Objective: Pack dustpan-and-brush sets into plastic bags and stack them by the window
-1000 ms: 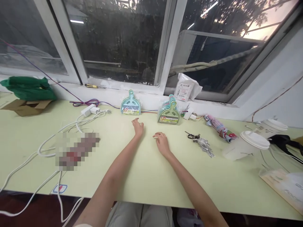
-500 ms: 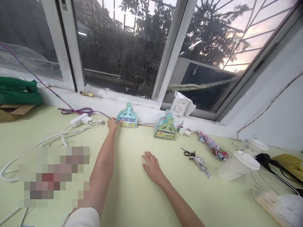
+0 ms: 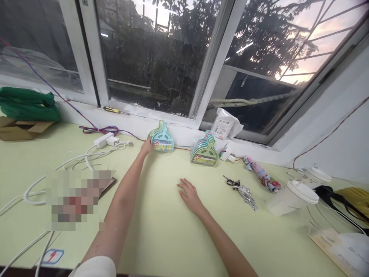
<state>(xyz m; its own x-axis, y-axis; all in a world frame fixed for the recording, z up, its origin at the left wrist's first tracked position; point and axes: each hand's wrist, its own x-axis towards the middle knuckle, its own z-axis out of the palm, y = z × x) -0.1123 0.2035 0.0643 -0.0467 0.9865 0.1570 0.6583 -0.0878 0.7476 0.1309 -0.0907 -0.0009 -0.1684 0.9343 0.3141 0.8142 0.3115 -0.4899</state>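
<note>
Two small dustpan-and-brush sets in clear wrap, a light blue one in front and a green one behind, lean upright near the wall below the window. My left hand is closed at their left edge; the fingertips are partly hidden. A stack of several similar sets, with a green dustpan at the front, stands to the right, apart from both hands. My right hand lies on the light green table, palm down with fingers spread, holding nothing.
White cables and a power adapter lie at the left, near a pixelated patch. Keys, a folded umbrella and lidded cups are at the right. A screwdriver and a white packet rest on the sill.
The green dustpan's handle now stands out to the left of the blue one, where it was mostly hidden. My left hand stays at their edge. The camera view has shifted slightly.
</note>
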